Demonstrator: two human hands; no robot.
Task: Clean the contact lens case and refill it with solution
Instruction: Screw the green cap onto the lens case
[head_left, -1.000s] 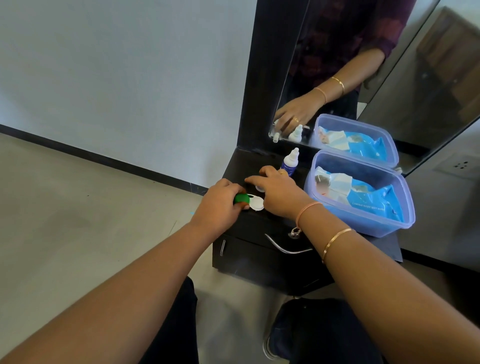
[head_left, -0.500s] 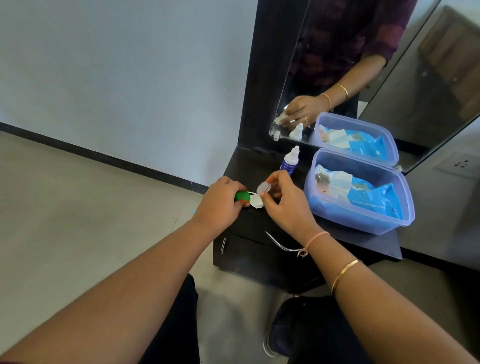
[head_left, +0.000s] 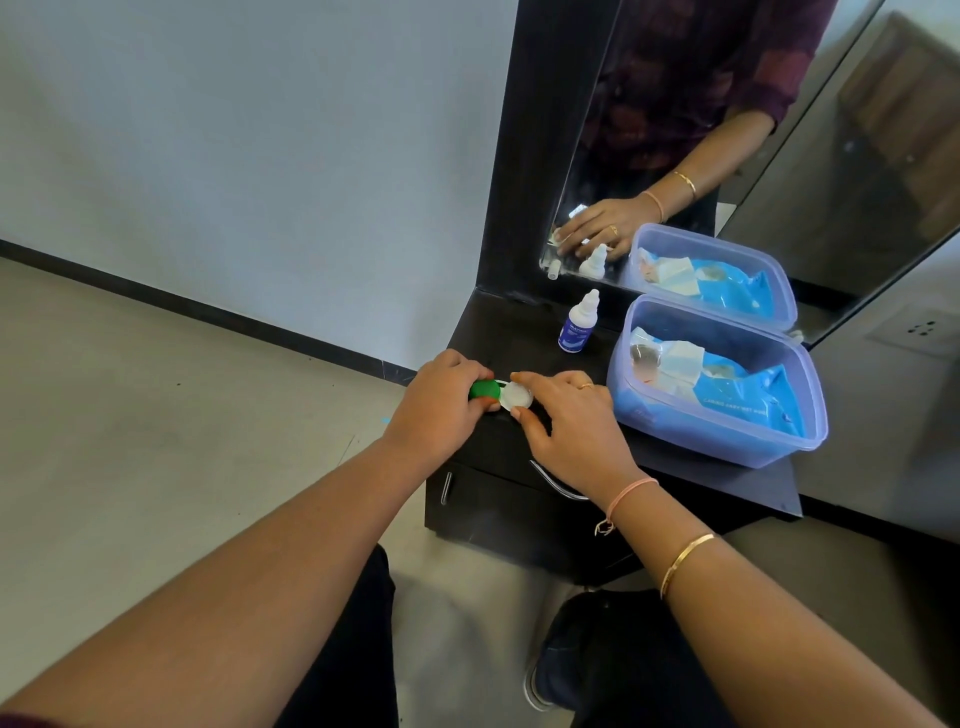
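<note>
The contact lens case (head_left: 500, 396) lies on the front left of the black dresser top (head_left: 519, 332); its left well has a green cap, its right one a white cap. My left hand (head_left: 436, 405) grips the green end. My right hand (head_left: 566, 421) pinches the white cap (head_left: 517, 397) between forefinger and thumb, holding it on the right well. A small solution bottle (head_left: 577, 325) with a white nozzle and blue label stands upright behind the hands, untouched.
A translucent blue tub (head_left: 727, 447) with a blue wipes packet inside sits at the right of the dresser top. A mirror (head_left: 727, 130) rises behind it. A drawer with a curved metal handle (head_left: 550, 483) is below. Grey floor lies to the left.
My right hand picked the white cap up off the dresser top, lifted it, and now has brought it down onto the case's right well. The left hand stayed on the green end.
</note>
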